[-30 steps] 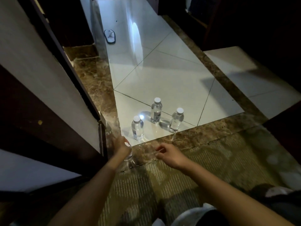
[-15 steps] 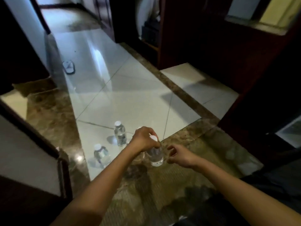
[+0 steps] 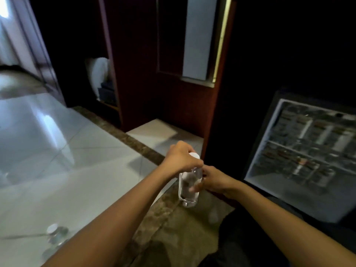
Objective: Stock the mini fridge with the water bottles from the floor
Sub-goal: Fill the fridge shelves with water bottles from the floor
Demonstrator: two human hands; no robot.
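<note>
A clear water bottle [image 3: 187, 191] with a white cap hangs upright above the floor. My left hand [image 3: 181, 158] grips it from above around the neck and cap. My right hand [image 3: 212, 179] touches its right side with fingers wrapped partly round the body. The mini fridge [image 3: 300, 157] stands open at the right, its white-framed inside with wire shelves showing. Another water bottle [image 3: 55, 234] stands on the white tiles at the lower left, partly hidden by my left forearm.
A dark red wooden cabinet [image 3: 173, 105] rises behind the bottle, left of the fridge. A brown marble strip [image 3: 134, 141] crosses the glossy white tile floor [image 3: 57, 151]. Patterned carpet [image 3: 183, 237] lies under my arms. White items sit in a dark alcove [image 3: 100, 78].
My view has swung right, bringing the open fridge into sight. The left hand carried the bottle rightward and up, and the right hand has closed in until it touches the bottle.
</note>
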